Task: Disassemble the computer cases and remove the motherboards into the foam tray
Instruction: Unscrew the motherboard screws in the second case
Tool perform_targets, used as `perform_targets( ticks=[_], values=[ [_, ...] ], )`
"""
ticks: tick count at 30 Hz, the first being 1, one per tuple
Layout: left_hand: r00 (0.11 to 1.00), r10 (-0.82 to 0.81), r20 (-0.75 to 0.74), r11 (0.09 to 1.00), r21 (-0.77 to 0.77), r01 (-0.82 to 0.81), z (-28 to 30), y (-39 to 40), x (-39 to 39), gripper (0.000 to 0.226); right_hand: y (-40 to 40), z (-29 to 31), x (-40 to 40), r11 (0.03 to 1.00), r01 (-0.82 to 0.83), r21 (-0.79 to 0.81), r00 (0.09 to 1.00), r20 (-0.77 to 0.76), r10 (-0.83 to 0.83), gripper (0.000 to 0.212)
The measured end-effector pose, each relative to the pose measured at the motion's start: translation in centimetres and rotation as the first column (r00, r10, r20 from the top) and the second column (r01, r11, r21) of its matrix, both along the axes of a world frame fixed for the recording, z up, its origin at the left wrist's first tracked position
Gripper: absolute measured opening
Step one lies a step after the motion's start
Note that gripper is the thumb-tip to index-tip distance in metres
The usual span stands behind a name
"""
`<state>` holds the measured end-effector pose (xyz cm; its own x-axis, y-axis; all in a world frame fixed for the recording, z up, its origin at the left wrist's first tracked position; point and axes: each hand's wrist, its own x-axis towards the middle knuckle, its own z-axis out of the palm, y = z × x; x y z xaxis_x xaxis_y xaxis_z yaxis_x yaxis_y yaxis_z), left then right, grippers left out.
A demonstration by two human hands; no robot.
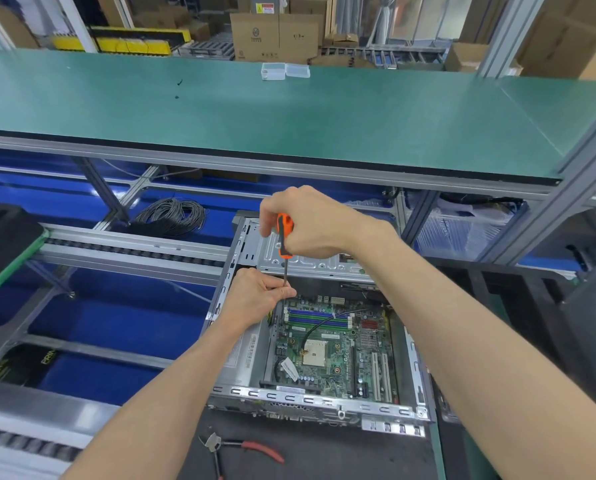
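An open metal computer case (324, 401) lies on the dark mat in front of me, with a green motherboard (331, 348) inside it. My right hand (310, 223) grips the orange and black handle of a screwdriver (284, 237) held upright over the board's far left corner. My left hand (258, 296) pinches the screwdriver's thin shaft near its tip at that corner. A black cable (324, 323) runs across the board. No foam tray is clearly in view.
Red-handled cutters (244, 448) lie on the mat near the case's front edge. A roller conveyor rail (134, 251) runs at the left, with a coil of grey cable (172, 216) behind it. A green shelf (289, 112) spans above, carrying two small clear boxes (284, 71).
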<state>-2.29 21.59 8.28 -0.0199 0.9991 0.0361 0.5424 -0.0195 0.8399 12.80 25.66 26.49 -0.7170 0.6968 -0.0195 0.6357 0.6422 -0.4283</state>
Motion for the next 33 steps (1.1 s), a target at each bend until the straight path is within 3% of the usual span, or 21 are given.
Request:
perform_targets(
  ticks=[2, 3, 5, 7, 12, 17, 20, 22, 24, 29, 33],
  values=[
    [1.000, 0.003, -0.013, 1.000, -0.001, -0.003, -0.1, 0.1, 0.0, 0.008, -0.2, -0.2, 0.4, 0.998, 0.034, -0.048, 0.997, -0.068, -0.037, 0.019],
    [1.000, 0.005, -0.027, 1.000, -0.008, -0.005, -0.1, 0.1, 0.1, 0.008, -0.1, -0.5, 0.3, 0.996, 0.084, 0.015, 0.995, -0.049, -0.083, 0.004],
    [0.999, 0.007, -0.051, 1.000, -0.019, -0.008, 0.0, 0.2, 0.1, 0.009, -0.4, -1.0, -0.3, 0.942, 0.187, 0.278, 0.970, 0.098, -0.222, 0.035],
    [0.998, 0.011, -0.060, 1.000, -0.020, -0.013, 0.0, 0.2, 0.0, 0.010, -0.7, -0.9, -1.0, 0.891, 0.180, 0.416, 0.951, 0.157, -0.265, 0.038],
    [0.997, 0.008, -0.075, 0.999, -0.034, -0.011, -0.2, 0.3, 0.0, 0.009, -0.2, -0.8, -0.8, 0.961, 0.081, 0.265, 0.985, 0.127, -0.118, 0.011],
    [0.994, 0.013, -0.109, 0.998, -0.054, -0.019, -0.5, 0.5, -0.1, 0.004, -0.3, 0.0, 0.6, 0.997, -0.041, 0.060, 0.999, 0.034, 0.039, 0.022],
    [0.993, 0.020, -0.118, 0.997, -0.073, -0.029, -0.5, 0.6, 0.0, 0.008, -0.5, -0.6, 0.7, 0.987, 0.075, 0.140, 0.996, 0.027, -0.080, 0.012],
    [0.993, 0.026, -0.114, 0.995, -0.089, -0.036, -0.5, 0.7, 0.1, 0.008, -0.8, -1.0, 0.2, 0.937, 0.153, 0.314, 0.970, 0.135, -0.203, 0.037],
    [0.994, 0.022, -0.105, 0.994, -0.105, -0.033, -0.6, 0.6, 0.2, 0.007, -0.9, -1.0, -0.5, 0.918, 0.173, 0.358, 0.959, 0.151, -0.240, 0.035],
    [0.993, 0.017, -0.121, 0.993, -0.116, -0.031, -0.7, 0.6, 0.0, 0.004, -0.3, -0.7, -0.2, 0.970, 0.047, 0.239, 0.989, 0.128, -0.080, 0.008],
    [0.988, -0.013, -0.155, 0.993, -0.121, -0.006, -0.7, 0.7, -0.1, 0.004, -0.4, 0.0, 1.0, 0.997, -0.056, 0.043, 0.998, 0.001, 0.057, 0.024]
  ],
)
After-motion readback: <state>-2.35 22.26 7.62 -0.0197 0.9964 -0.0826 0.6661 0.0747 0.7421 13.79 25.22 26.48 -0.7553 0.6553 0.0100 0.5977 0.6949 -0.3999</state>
